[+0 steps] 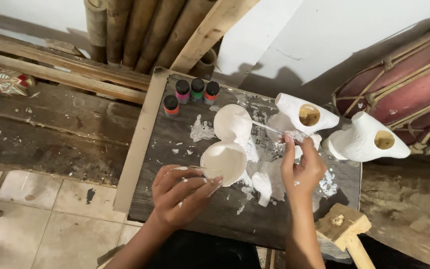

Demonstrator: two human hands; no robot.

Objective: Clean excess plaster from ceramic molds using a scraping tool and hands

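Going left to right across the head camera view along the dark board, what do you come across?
Four small paint bottles → left hand at the white bowl → right hand holding a brush → white-painted carved piece → red drum.

four small paint bottles [191, 94], coloured labels, board's far edge

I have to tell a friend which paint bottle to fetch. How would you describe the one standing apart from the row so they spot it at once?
Start at the dark, paint-splashed wooden board and go to its far left corner, where four small paint bottles stand. Three form a row; the orange-banded, black-capped bottle stands alone in front of the pink-banded bottle, nearest the board's left edge. Only it has an orange band.
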